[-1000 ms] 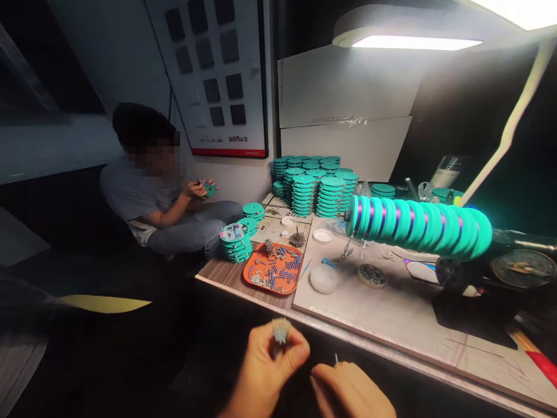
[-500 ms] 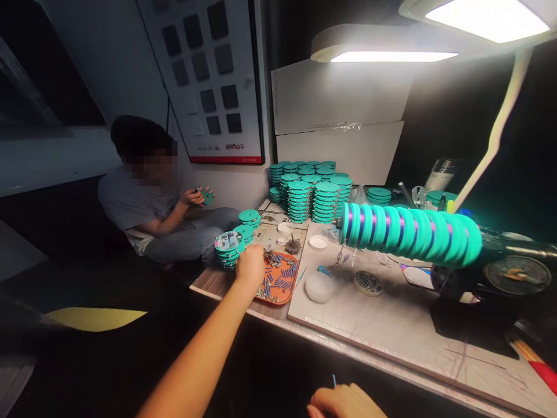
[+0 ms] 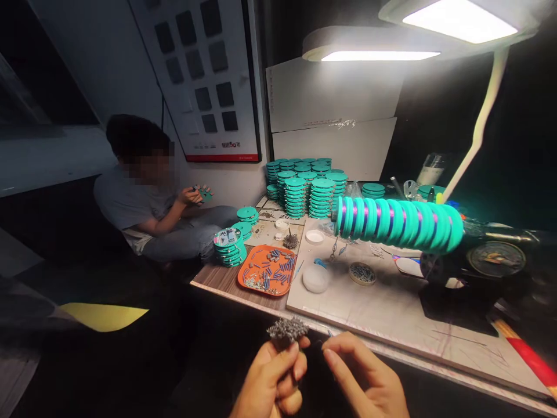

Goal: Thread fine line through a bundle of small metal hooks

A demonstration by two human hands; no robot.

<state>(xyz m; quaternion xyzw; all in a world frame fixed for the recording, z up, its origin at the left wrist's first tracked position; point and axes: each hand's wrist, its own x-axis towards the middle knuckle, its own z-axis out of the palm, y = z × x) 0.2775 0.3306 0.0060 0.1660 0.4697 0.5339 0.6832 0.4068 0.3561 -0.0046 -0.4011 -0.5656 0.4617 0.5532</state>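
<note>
At the bottom centre, in front of the table's edge, my left hand (image 3: 274,377) grips a cluster of small grey metal pieces (image 3: 287,330) between thumb and fingers; the cluster sticks up above the fingertips. Just to its right, my right hand (image 3: 365,374) has thumb and forefinger brought together in a pinch, with a thin item too small to name at the fingertips. The two hands are close but apart. Beyond them an orange tray (image 3: 256,283) holds many small blue and silver pieces. Another grey metal cluster (image 3: 290,240) stands behind the tray.
Green spools (image 3: 322,198) stand in stacks at the back, with others (image 3: 230,248) left of the tray. A row of green spools (image 3: 395,223) sits on a machine at right. A white dish (image 3: 315,280) and bead dish (image 3: 362,273) lie mid-table. A person (image 3: 143,197) sits at left.
My left hand has come back from the tray to the front and now holds the metal cluster. My right hand has risen beside it. The view has shifted slightly.
</note>
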